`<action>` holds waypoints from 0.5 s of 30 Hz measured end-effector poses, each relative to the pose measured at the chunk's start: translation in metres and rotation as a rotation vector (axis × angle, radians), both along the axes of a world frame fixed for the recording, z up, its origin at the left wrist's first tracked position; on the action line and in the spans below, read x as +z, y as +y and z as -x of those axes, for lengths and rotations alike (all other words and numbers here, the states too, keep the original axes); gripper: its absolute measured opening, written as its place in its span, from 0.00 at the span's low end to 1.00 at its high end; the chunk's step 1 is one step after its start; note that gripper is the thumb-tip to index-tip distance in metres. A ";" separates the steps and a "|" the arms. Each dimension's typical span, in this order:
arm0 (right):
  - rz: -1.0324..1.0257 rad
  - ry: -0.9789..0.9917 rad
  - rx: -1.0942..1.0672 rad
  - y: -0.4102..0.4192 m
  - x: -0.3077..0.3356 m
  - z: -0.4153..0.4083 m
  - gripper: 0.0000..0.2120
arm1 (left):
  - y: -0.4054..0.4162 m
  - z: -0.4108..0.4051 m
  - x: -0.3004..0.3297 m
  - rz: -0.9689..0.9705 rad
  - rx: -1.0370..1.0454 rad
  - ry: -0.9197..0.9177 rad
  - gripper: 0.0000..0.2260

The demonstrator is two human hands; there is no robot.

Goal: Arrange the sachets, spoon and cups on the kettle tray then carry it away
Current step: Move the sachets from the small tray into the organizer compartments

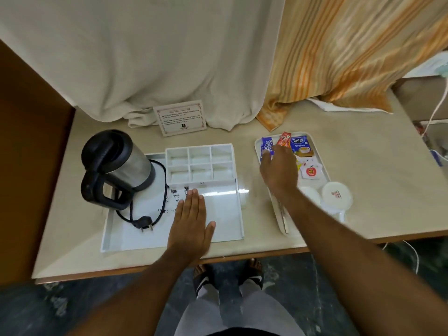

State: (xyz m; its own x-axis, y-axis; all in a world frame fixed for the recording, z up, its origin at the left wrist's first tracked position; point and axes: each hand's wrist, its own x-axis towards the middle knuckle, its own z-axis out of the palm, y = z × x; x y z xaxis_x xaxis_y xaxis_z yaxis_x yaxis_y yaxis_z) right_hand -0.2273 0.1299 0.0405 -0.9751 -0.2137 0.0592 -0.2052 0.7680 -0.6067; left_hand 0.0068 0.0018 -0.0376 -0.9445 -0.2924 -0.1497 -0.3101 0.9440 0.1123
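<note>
1. The white kettle tray (225, 214) sits on the beige table (363, 178), at about 7 o'clock from the middle of the view
2. A steel and black kettle (118, 168) stands on the tray's 9 o'clock side, with its black cord and plug (145, 223) curled beside it
3. A white box with six empty slots (200, 163) is at the tray's 12 o'clock end
4. The left hand (191, 224) lies flat on the tray floor, fingers straight and together, holding nothing
5. A second white tray (317, 151) lies at 3 o'clock from the kettle tray
6. On it are a purple sachet (266, 146), a red sachet (285, 139) and a blue Tetley tea sachet (300, 146)
7. The right hand (278, 170) reaches over these sachets with fingers bent down; I cannot tell if it grips one
8. Two white cups (337, 194) lie at that tray's 5 o'clock end
</note>
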 end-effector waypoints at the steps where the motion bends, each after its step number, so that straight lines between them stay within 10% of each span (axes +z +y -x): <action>1: 0.044 -0.122 -0.071 -0.005 0.000 0.021 0.16 | -0.001 0.000 -0.001 -0.007 0.005 0.006 0.33; 15: -0.126 -0.581 -0.193 -0.041 -0.018 0.091 0.24 | -0.004 -0.004 -0.005 -0.061 0.056 0.028 0.33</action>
